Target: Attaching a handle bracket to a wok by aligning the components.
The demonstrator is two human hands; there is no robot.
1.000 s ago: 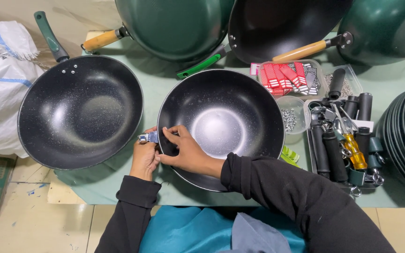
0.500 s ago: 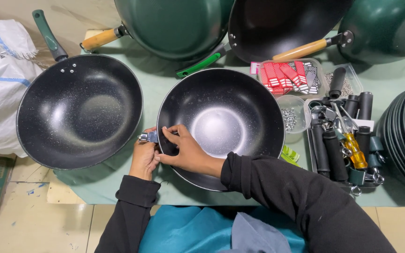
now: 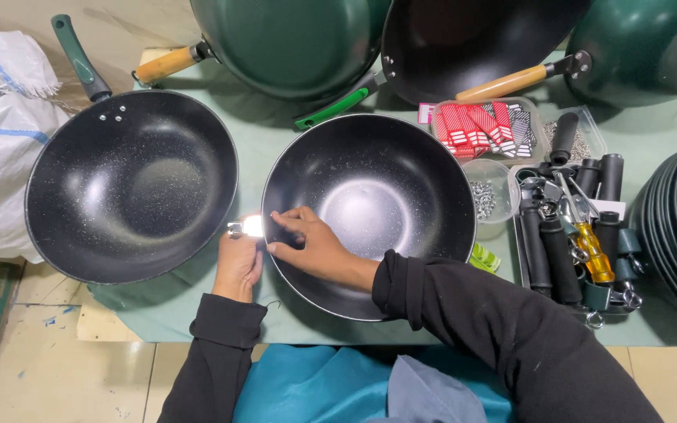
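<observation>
The fingers [image 3: 280,219] of the right hand [image 3: 315,247] are pressed together and curled over the near-left rim of the handleless black wok [image 3: 370,211], their tips on the inner wall just behind a small shiny metal bracket [image 3: 246,228]. The left hand [image 3: 237,262] comes up from below on the outside of the rim, its fingers pinching that bracket against the wok's outer wall; glare hides exactly how the thumb sits. So the bracket lies at the wok's left edge, directly between the two hands, with the left hand nearer on the outside and the right hand backing it from the inside; its short length seems to point outward, away from the bowl toward the left. The wok rests on the green-covered bench [image 3: 197,301], in front of the person. Just beside it to the left sits a speckled wok with a green handle [image 3: 131,184]. To the right lie a tray of black handles [image 3: 566,243], a yellow-handled screwdriver [image 3: 589,247], a clear cup of screws [image 3: 487,196] and a box of red packets [image 3: 483,125]. More green woks lean at the far edge.
</observation>
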